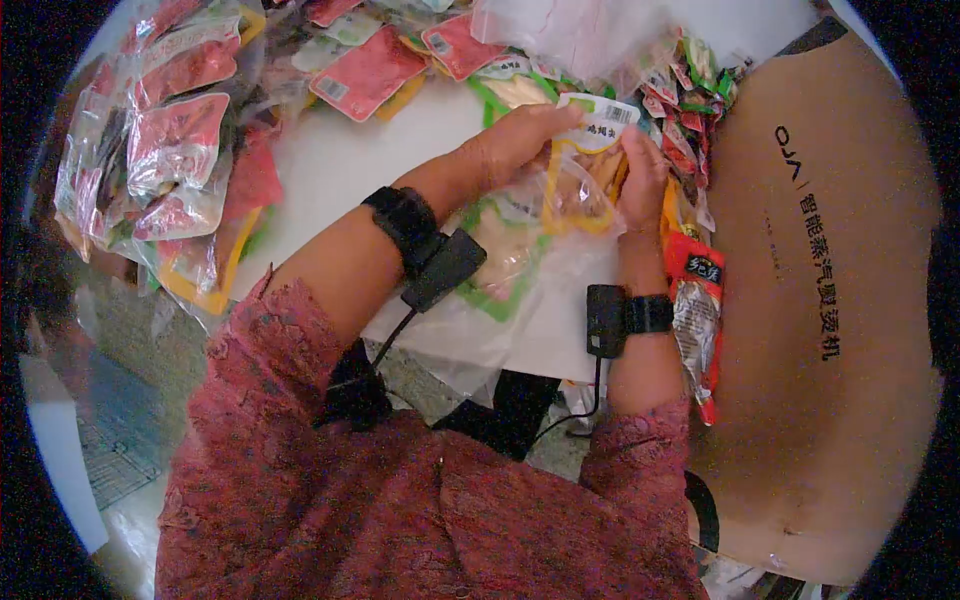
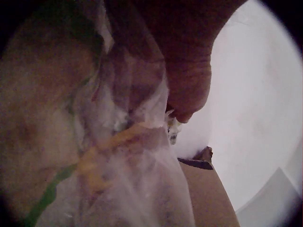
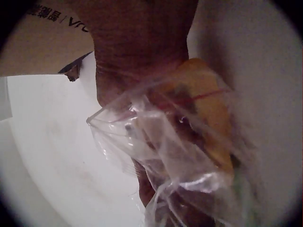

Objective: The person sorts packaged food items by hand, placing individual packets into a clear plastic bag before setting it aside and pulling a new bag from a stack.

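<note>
Both hands hold a yellow-edged food packet (image 1: 588, 185) with a white barcode label at its top. The left hand (image 1: 515, 142) grips its upper left corner, thumb over the label. On the other side the right hand (image 1: 643, 185) pinches the right edge near the label. A clear plastic bag (image 3: 156, 127) wraps about the packet and the right hand's fingers in the right wrist view. Below the hands, a green-edged packet (image 1: 497, 262) with pale contents shows under clear plastic. The left wrist view has the left hand dark behind clear film (image 2: 156, 175).
Clear bags of red-labelled packets (image 1: 175, 140) crowd the left side. More red packets (image 1: 370, 72) lie along the back of the white table (image 1: 330, 190). A tall cardboard box (image 1: 830, 400) stands at the right, with a red and silver pouch (image 1: 697, 320) beside it.
</note>
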### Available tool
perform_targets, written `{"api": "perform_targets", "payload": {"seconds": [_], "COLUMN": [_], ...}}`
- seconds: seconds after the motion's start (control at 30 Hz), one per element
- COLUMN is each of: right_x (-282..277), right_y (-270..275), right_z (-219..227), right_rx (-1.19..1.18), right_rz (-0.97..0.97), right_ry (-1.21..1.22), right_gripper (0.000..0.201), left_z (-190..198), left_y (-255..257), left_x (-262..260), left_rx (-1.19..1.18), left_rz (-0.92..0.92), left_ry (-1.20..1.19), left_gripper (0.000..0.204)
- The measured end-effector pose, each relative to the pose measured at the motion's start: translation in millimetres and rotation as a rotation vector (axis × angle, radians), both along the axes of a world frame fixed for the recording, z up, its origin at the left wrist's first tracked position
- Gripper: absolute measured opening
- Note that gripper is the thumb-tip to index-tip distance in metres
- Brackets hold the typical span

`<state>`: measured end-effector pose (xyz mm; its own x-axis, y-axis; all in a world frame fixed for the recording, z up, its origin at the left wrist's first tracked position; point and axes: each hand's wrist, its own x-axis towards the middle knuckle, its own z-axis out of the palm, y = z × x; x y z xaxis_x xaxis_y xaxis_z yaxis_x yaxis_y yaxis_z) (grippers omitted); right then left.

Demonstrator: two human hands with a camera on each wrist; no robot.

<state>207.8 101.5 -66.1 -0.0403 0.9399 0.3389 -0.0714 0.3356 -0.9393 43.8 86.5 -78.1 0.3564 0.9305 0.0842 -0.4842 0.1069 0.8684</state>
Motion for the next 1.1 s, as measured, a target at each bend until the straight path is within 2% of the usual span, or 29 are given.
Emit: {"api": "perform_targets", "payload": {"seconds": [0.07,0.13,0.23,0.47,0.5,0.57,0.63,0.83,1.0,1.07,1.1], "right_x": [3,3,2,3,4,6,6,0,-3,-7,-7], "right_y": [6,2,1,7,6,4,7,3,-7,-10,-10], "right_z": [-4,1,3,-3,-2,1,-1,3,11,14,14], "right_rx": [0.001,-0.01,-0.025,-0.014,-0.015,0.013,-0.007,0.024,-0.041,-0.152,-0.152], "right_rz": [-0.046,-0.059,-0.096,-0.102,-0.1,-0.047,-0.053,0.024,0.11,0.186,0.185], "right_ry": [0.039,0.058,0.104,0.118,0.116,0.03,0.065,0.091,0.108,0.332,0.332], "right_gripper": [0.022,0.022,0.023,0.026,0.026,0.026,0.026,0.026,0.026,0.027,0.027], "left_z": [-11,-3,13,11,9,6,5,8,16,19,20], "left_y": [6,-1,-17,-15,-13,-8,-6,-9,-16,-19,-20], "left_x": [0,-2,-2,-3,-3,-3,-5,-3,-6,-7,-9], "left_rx": [-0.003,0.1,0.072,0.03,0.057,0.086,0.0,0.0,-0.005,0.009,0.018], "left_rz": [-0.055,0.024,0.071,0.077,0.063,0.049,0.072,0.062,0.065,0.063,0.034], "left_ry": [-0.019,0.22,0.308,0.273,0.205,0.136,0.162,0.08,0.199,0.22,0.226], "left_gripper": [0.031,0.025,0.021,0.019,0.02,0.021,0.024,0.026,0.029,0.03,0.03]}}
